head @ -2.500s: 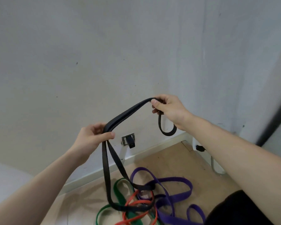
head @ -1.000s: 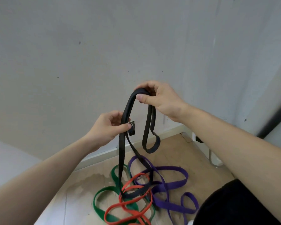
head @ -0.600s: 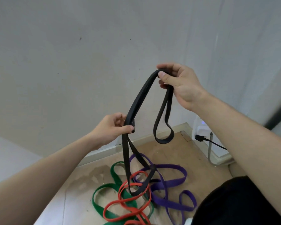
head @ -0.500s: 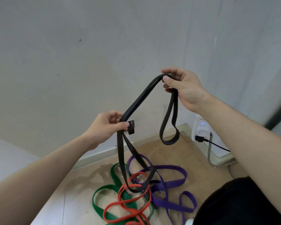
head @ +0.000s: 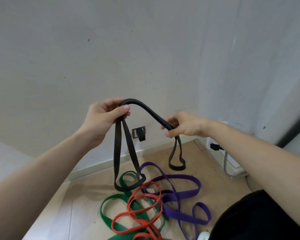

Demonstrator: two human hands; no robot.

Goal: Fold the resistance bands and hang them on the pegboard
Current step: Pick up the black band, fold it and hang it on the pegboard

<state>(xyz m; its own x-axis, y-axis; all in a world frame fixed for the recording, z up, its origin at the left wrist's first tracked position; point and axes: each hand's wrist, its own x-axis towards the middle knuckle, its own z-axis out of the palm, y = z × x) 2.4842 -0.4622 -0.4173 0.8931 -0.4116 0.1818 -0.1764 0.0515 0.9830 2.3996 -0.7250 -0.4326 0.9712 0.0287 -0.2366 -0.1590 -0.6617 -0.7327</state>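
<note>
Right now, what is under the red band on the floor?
The red band lies on top of the green band, and its far loop crosses part of the purple band. Wooden floor shows through the loops. The strips right beneath the red are covered.

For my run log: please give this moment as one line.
stage: folding; left hand grips black rubber resistance band; right hand pinches it; wooden floor: green rubber band, red rubber band, purple rubber band loose; pegboard: unseen

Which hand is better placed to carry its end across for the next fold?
Probably the right hand: its loop of the black band is short and hangs free, while the left hand holds the longer loop.
</note>
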